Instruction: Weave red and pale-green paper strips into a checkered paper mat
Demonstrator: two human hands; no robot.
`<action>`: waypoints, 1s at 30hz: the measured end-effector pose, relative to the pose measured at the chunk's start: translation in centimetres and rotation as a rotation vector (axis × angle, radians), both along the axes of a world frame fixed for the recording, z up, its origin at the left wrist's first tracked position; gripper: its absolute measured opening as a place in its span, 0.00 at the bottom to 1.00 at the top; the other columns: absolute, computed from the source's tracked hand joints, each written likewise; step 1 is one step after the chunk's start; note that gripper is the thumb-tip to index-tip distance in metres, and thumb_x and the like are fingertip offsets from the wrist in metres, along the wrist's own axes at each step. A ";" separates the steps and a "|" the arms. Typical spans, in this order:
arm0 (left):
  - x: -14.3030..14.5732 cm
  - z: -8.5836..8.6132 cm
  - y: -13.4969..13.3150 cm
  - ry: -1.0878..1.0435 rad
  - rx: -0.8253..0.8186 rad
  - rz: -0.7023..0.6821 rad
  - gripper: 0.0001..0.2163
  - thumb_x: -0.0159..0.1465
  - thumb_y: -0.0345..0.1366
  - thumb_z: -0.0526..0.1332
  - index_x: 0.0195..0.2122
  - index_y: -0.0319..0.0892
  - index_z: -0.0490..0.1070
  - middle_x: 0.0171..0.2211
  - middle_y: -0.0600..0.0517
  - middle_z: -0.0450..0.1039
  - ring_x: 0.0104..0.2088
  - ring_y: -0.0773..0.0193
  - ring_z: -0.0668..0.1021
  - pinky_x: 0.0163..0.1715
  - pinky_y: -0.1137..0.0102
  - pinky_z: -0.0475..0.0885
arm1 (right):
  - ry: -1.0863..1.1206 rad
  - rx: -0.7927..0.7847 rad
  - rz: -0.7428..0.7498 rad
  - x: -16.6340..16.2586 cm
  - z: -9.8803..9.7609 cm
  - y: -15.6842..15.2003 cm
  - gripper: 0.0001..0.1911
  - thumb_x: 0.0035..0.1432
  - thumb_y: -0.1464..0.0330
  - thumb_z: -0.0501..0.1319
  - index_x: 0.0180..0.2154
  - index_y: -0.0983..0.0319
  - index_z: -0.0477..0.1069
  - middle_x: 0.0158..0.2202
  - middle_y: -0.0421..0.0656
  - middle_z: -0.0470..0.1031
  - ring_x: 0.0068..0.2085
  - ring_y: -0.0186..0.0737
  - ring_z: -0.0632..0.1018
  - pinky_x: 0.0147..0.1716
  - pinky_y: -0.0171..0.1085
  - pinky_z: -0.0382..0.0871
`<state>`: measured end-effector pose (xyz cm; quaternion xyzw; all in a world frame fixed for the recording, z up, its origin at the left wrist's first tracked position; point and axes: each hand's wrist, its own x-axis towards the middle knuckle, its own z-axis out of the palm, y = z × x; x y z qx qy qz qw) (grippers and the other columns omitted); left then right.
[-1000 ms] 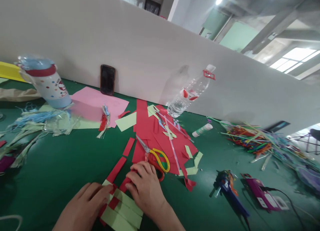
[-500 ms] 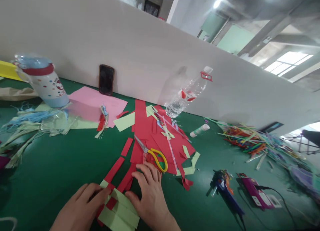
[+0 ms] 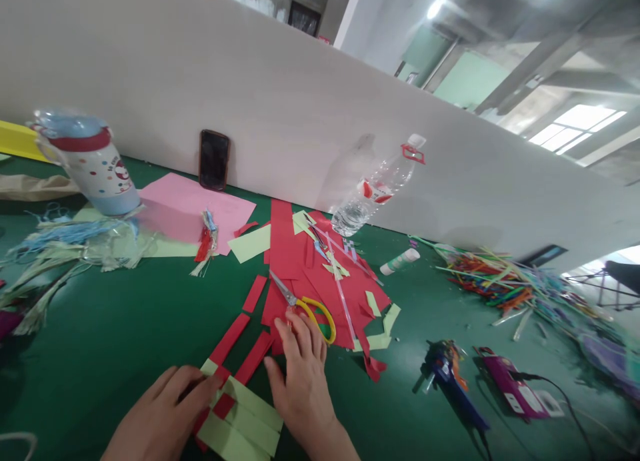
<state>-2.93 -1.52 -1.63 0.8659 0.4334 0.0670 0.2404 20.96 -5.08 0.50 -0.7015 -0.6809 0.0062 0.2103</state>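
Observation:
At the bottom of the view lies a piece of woven paper strips (image 3: 247, 418), light green crossed with red. My left hand (image 3: 163, 411) is closed over its left edge, with curled fingers and the thumb beside them; the fingertips are partly hidden. To the right of the weave rests my right hand (image 3: 305, 388), open, its fingers stretched toward the yellow-handled scissors (image 3: 315, 314). The scissors lie on red paper (image 3: 280, 248), blades pointing up and left. Red strips (image 3: 230, 338) run up from the weave, and another red strip (image 3: 253, 360) lies between the hands.
A clear plastic bottle (image 3: 373, 194) leans against the wall behind a glue stick (image 3: 400, 261). A glue gun (image 3: 455, 381) and a purple device (image 3: 515, 384) with a cord lie right. A cup (image 3: 97, 164), phone (image 3: 214, 159), pink paper (image 3: 175, 211) and tassels (image 3: 55, 248) sit left.
My right hand has shifted slightly up and right, off the weave, uncovering more of its right edge and of a red strip. My left hand stays in place.

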 end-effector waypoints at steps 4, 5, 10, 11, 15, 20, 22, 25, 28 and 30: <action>-0.2 -0.5 -0.1 -0.017 0.050 -0.018 0.29 0.57 0.21 0.51 0.55 0.56 0.73 0.45 0.52 0.77 0.45 0.60 0.77 0.48 0.67 0.71 | -0.039 0.041 -0.004 -0.3 0.6 0.2 0.26 0.60 0.76 0.53 0.59 0.57 0.63 0.61 0.51 0.64 0.62 0.59 0.61 0.55 0.62 0.60; -0.2 -0.6 -0.1 -0.015 0.052 -0.017 0.30 0.56 0.21 0.51 0.55 0.56 0.72 0.45 0.52 0.77 0.45 0.60 0.77 0.47 0.68 0.72 | -0.035 0.050 0.001 -0.5 0.8 0.2 0.24 0.61 0.77 0.51 0.57 0.56 0.65 0.60 0.50 0.65 0.62 0.58 0.61 0.55 0.61 0.60; -0.4 -1.2 0.1 0.005 0.058 -0.031 0.27 0.58 0.21 0.53 0.54 0.54 0.72 0.45 0.52 0.77 0.44 0.61 0.78 0.46 0.67 0.74 | 0.079 -0.006 0.201 -1.8 1.3 -0.4 0.10 0.63 0.69 0.57 0.44 0.54 0.72 0.55 0.44 0.69 0.59 0.53 0.64 0.55 0.55 0.60; -0.4 -1.3 0.1 0.012 0.075 -0.040 0.27 0.58 0.21 0.52 0.54 0.52 0.73 0.45 0.52 0.78 0.44 0.60 0.78 0.46 0.67 0.74 | 0.091 -0.020 0.235 -2.1 1.2 -0.6 0.08 0.63 0.67 0.59 0.44 0.53 0.72 0.54 0.43 0.70 0.58 0.53 0.64 0.55 0.54 0.59; -0.6 -1.8 0.3 0.009 0.203 -0.075 0.26 0.59 0.22 0.51 0.57 0.45 0.70 0.42 0.50 0.79 0.40 0.59 0.79 0.44 0.66 0.76 | 0.109 -0.076 0.281 -3.1 0.2 -1.0 0.13 0.61 0.56 0.63 0.45 0.54 0.72 0.54 0.42 0.71 0.57 0.53 0.65 0.56 0.54 0.57; -0.7 -2.4 0.3 0.011 0.251 -0.064 0.26 0.60 0.23 0.52 0.59 0.46 0.68 0.41 0.51 0.79 0.39 0.58 0.79 0.42 0.66 0.77 | 0.106 -0.119 0.271 -3.3 -0.3 -0.9 0.16 0.60 0.54 0.63 0.47 0.53 0.71 0.54 0.42 0.71 0.58 0.52 0.64 0.58 0.54 0.56; -0.8 -2.6 0.2 0.030 0.228 -0.066 0.28 0.58 0.21 0.52 0.58 0.46 0.69 0.42 0.51 0.79 0.40 0.58 0.79 0.43 0.66 0.77 | 0.104 -0.112 0.278 -3.3 -0.3 -0.9 0.15 0.60 0.55 0.63 0.47 0.51 0.71 0.55 0.41 0.71 0.58 0.52 0.64 0.58 0.55 0.55; -1.0 -2.8 0.1 0.049 0.208 -0.084 0.29 0.55 0.20 0.51 0.55 0.48 0.71 0.46 0.52 0.79 0.43 0.57 0.79 0.45 0.65 0.76 | 0.105 -0.084 0.301 -3.3 0.0 -0.9 0.12 0.61 0.57 0.62 0.47 0.49 0.72 0.55 0.39 0.70 0.58 0.51 0.64 0.58 0.54 0.55; -1.1 -3.0 0.1 0.061 0.185 -0.105 0.28 0.54 0.20 0.52 0.54 0.50 0.72 0.48 0.52 0.78 0.45 0.56 0.79 0.46 0.63 0.76 | 0.095 -0.074 0.330 -3.3 0.2 -1.0 0.09 0.61 0.58 0.61 0.44 0.48 0.73 0.55 0.39 0.69 0.58 0.51 0.64 0.58 0.53 0.55; -1.2 -3.0 0.1 0.068 0.158 -0.097 0.27 0.54 0.21 0.53 0.53 0.49 0.72 0.48 0.51 0.78 0.45 0.55 0.79 0.45 0.62 0.76 | 0.095 -0.077 0.346 -3.4 0.1 -1.0 0.08 0.61 0.58 0.61 0.42 0.48 0.73 0.55 0.37 0.69 0.58 0.51 0.63 0.58 0.53 0.55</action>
